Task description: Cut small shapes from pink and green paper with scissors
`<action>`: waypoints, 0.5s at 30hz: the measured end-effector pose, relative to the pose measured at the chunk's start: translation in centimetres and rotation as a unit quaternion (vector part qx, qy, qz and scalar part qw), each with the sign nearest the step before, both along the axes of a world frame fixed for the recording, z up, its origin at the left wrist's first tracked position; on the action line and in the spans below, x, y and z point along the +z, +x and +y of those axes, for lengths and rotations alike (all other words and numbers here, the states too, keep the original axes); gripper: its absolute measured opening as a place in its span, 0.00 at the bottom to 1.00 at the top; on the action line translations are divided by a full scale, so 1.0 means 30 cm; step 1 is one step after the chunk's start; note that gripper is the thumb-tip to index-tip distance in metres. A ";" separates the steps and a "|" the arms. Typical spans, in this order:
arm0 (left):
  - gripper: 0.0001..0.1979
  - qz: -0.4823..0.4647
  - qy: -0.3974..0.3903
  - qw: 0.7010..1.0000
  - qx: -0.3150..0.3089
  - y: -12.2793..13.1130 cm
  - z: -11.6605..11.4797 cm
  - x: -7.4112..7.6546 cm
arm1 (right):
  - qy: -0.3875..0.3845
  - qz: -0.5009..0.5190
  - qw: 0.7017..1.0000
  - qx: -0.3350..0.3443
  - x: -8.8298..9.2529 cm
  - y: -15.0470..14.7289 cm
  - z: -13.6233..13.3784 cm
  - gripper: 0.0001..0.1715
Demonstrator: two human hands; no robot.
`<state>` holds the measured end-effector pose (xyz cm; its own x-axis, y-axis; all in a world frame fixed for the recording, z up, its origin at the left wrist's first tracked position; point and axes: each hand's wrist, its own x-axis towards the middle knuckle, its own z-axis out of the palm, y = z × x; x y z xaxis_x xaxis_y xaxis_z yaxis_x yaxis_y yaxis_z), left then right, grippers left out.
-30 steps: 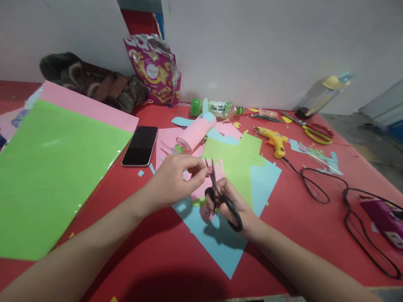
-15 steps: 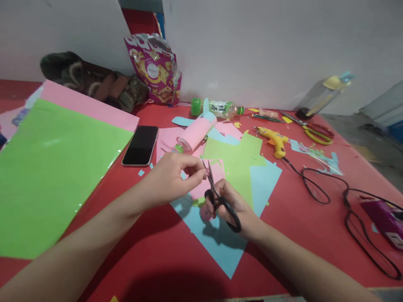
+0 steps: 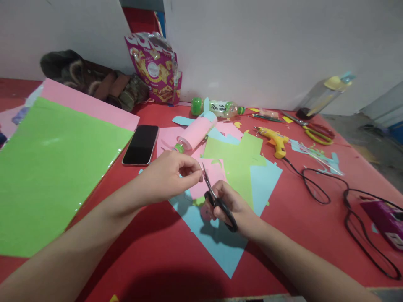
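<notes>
My right hand (image 3: 231,201) is closed around black-handled scissors (image 3: 224,209), their narrow blades pointing up and to the left. The blades come close to the fingertips of my left hand (image 3: 178,174), which pinches a tiny piece of pink paper, almost wholly hidden by the fingers. Below both hands lie a pink paper square (image 3: 217,170), a green sheet (image 3: 236,151) and a light blue sheet (image 3: 233,251), overlapping on the red table. Just beyond my left hand is a bottle wrapped in pink paper (image 3: 198,133), with blue paper fins and a green cap.
On the left lie a black phone (image 3: 140,144) and large green sheets (image 3: 59,176). To the right are a yellow glue gun (image 3: 273,140) with a looping black cord, and bigger scissors (image 3: 317,133). A snack bag (image 3: 154,69) and a green-capped bottle (image 3: 220,109) are at the back.
Both hands have shifted slightly left. The scissors have moved with my right hand, and their blades are closer together than before.
</notes>
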<state>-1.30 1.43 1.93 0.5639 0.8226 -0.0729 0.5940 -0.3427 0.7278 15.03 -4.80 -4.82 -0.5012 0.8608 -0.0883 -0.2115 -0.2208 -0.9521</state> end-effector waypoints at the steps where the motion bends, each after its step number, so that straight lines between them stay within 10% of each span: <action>1: 0.10 0.003 -0.002 1.000 -0.002 -0.001 0.001 0.000 | -0.002 -0.002 1.000 -0.001 0.000 0.000 0.000 0.23; 15: 0.10 0.012 -0.039 0.999 -0.018 -0.001 0.007 -0.011 | 0.011 -0.030 0.999 0.007 -0.005 0.010 0.002 0.21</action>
